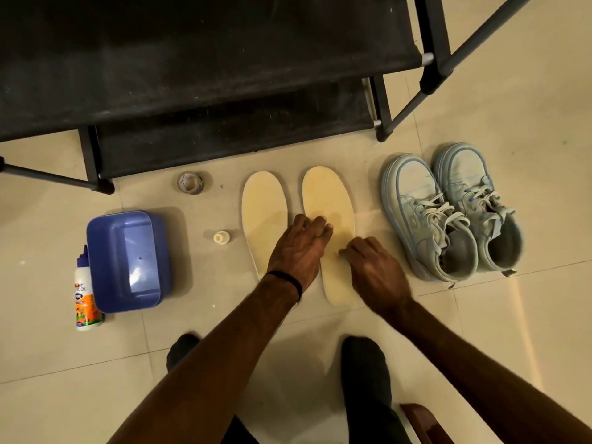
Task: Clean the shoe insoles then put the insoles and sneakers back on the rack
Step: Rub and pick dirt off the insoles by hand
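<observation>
Rack (224, 75): black shelves bare where we can see; nothing returned yet, so we judge the put-back step wholly ahead.
Floor (528, 331): open tile to the right and near our feet; rack legs and front edge crowd the far side.
Sneakers (451, 216): pale blue pair, side by side, right of the insoles, insoles out.
Basin (126, 261): blue, left, well apart.
Insoles (264, 219): two, flat on the floor, parallel, between basin and sneakers; cleaning appears underway, finish unclear.
Bottle (84, 296): lying just beside the basin.
Left hand (298, 251): fingers pressed on the right insole (330, 200), gripping nothing.
Right hand (374, 267): loosely curled on the same insole; any cloth hidden.
Tape roll (189, 183): near the rack foot.
Cap (221, 237): small, left of the insoles.
</observation>
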